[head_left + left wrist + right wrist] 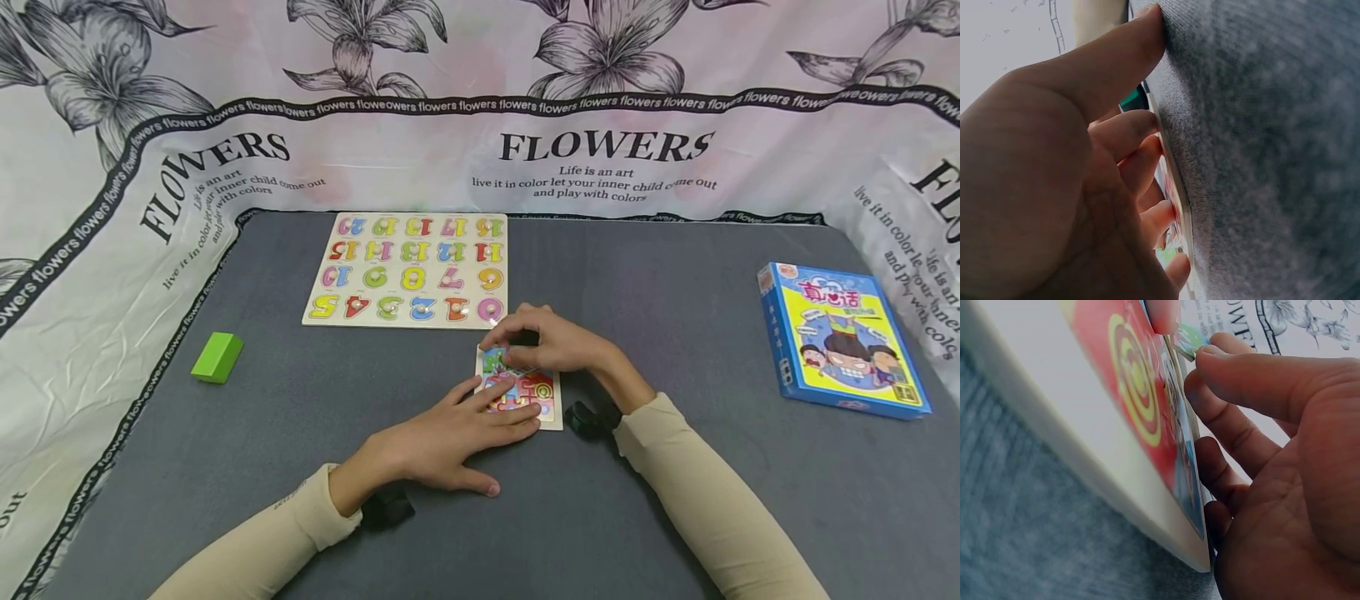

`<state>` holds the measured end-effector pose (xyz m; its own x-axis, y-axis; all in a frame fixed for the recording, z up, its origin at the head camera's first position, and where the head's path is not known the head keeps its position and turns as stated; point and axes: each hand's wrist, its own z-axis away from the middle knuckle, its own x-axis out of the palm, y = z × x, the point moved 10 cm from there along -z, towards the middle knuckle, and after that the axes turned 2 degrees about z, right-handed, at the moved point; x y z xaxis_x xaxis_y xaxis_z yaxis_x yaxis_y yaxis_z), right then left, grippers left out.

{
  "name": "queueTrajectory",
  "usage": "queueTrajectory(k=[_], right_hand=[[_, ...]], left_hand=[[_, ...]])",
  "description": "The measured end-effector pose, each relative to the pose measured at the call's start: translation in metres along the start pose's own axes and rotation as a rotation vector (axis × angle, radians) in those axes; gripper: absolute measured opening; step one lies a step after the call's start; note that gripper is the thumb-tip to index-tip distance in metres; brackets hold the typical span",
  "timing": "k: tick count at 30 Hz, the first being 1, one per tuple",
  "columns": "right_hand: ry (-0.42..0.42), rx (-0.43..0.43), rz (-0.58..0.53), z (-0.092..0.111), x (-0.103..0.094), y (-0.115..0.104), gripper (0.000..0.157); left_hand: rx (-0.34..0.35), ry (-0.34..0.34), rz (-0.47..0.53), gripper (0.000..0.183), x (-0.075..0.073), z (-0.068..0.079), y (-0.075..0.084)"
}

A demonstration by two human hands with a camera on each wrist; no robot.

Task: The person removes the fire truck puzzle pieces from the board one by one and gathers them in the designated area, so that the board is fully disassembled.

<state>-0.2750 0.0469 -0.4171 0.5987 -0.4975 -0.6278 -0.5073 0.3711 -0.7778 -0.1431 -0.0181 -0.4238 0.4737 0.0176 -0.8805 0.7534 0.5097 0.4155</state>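
Note:
A small jigsaw puzzle in a pale frame (557, 414) lies on the grey tabletop, its pieces printed in red, green and blue. My left hand (457, 437) is spread across the puzzle's lower left, fingertips resting on it and the thumb out on the table. At the puzzle's top, my right hand (555, 340) is bent over the edge. In the right wrist view, a green puzzle piece (1190, 341) shows tilted up at the right thumb and fingers, which pinch it. The hands hide much of the picture.
Behind the puzzle lies a number board (405, 323) with colourful numerals. A green block (217, 358) sits at the left, and a blue and yellow box (847, 342) at the right. A flower-printed cloth (420, 158) borders the grey surface.

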Motion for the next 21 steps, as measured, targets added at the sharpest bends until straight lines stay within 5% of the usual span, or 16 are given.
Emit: queueTrajectory(k=[21], right_hand=[[0.069,0.025,-0.183,0.003,-0.013,0.008,0.021]], left_hand=[[-0.013,-0.008,0.039,0.094,0.001,-0.001,0.0]])
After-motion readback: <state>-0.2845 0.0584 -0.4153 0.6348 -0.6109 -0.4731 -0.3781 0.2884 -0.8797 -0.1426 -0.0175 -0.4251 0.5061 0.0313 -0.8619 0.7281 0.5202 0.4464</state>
